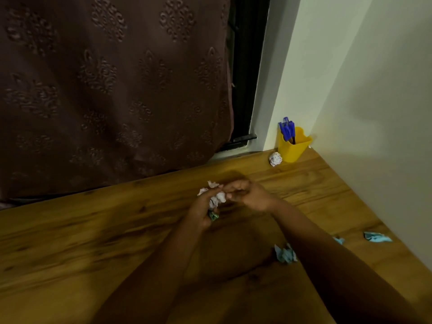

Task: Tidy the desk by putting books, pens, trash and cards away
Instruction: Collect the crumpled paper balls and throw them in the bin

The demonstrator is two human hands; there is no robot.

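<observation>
Near the surface (98,232) centre, the left hand (203,208) clutches several paper wads (216,198) while the right hand (247,195) pinches them, so overfilling could spill one, with more scraps at two (275,158) and four o'clock (284,253).

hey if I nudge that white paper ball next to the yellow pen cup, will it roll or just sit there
The white paper ball looks loosely crumpled and lumpy, so it would probably skid or wobble briefly rather than roll far. It is likely very light and squashes easily. It sits close to the yellow pen cup, which may stop it on that side.
</observation>
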